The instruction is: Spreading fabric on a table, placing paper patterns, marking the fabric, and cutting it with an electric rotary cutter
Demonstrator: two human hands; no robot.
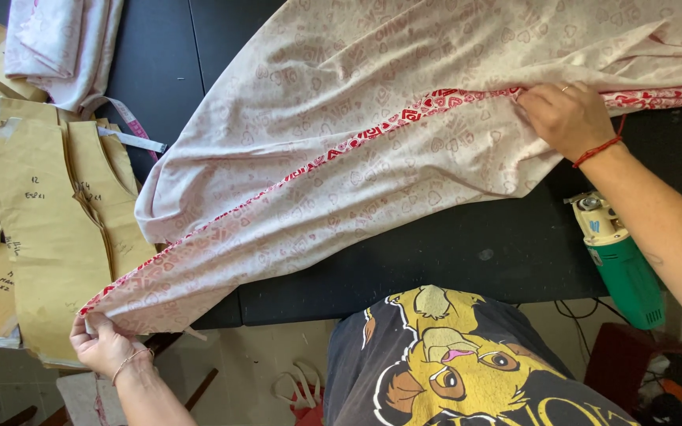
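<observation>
Fabric [372, 158], pink with red hearts, lies stretched across the black worktop [467, 244]. Left hand [103, 341] pinches its near corner; right hand [566, 117] clenches its far edge, above the green cutter [621, 264].

Left hand [103, 341] and right hand [566, 117] pinching heart-print fabric [372, 150] over black table [475, 252]

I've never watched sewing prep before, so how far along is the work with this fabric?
The pale heart-print fabric already lies folded along the black table, its red printed edge showing. In hand: the left hand pinches one corner and the right hand presses the far end. The paper patterns and green cutter lie untouched, so cutting seems not begun.
</observation>
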